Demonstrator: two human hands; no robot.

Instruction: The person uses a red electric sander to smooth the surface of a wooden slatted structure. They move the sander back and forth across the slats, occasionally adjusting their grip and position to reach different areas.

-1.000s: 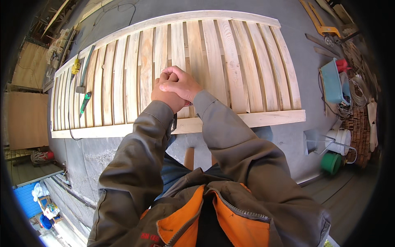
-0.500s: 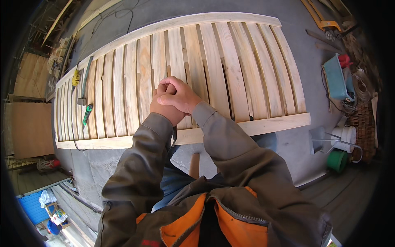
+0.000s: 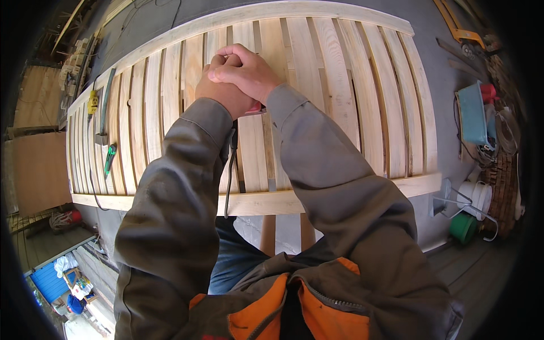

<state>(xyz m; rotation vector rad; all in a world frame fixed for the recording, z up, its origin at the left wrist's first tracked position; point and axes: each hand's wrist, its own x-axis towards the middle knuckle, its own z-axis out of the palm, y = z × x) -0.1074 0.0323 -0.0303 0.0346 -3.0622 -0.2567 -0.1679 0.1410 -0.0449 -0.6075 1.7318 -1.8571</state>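
My left hand (image 3: 222,97) and my right hand (image 3: 249,73) are clasped together over a slatted wooden panel (image 3: 258,202). The right fingers lap over the left ones. Below them I hold a corded power tool (image 3: 253,110), mostly hidden; only a bit of red and dark body shows. Its black cord (image 3: 229,175) runs back between my forearms and over the panel's near rail. On the panel's left part lie a hammer (image 3: 102,137), a green utility knife (image 3: 110,158) and a yellow-bodied thing (image 3: 92,103), perhaps a tape measure or cord connector.
Brown legs (image 3: 268,233) stand under the near rail. To the right are a light-blue bin (image 3: 472,116), a white bucket (image 3: 477,198), a green bucket (image 3: 463,228) and stacked wood. Plywood boards (image 3: 38,170) stand at the left. A yellow metal frame (image 3: 464,34) is at the far right.
My clasped hands have moved forward across the slats, away from me, with the tool beneath them. More of its cord shows now. The view has shifted slightly.
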